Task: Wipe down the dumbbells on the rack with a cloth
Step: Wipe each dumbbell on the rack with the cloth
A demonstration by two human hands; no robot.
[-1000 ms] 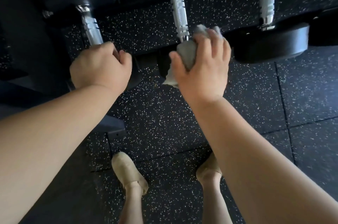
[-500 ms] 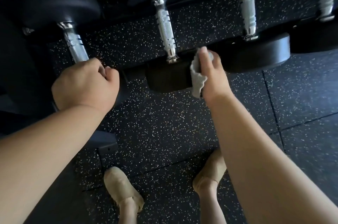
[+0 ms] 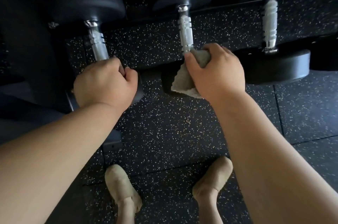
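Grey cloth is bunched in the right hand just right of frame centre. The thumb and curled fingers pinch it against the near end of the middle dumbbell, where the knurled steel handle meets the black head closest to the person. A loose corner hangs below the palm. That grip looks meant to rub the junction, a spot a flat wipe would miss.

Left of centre, the left hand is closed like a fist round the near end of the left dumbbell. It is probably steadying the weight, or bracing the person as they lean forward.

A third dumbbell lies at upper right, with neither hand on it. Speckled rubber floor fills the lower frame, with two beige shoes at the bottom edge.
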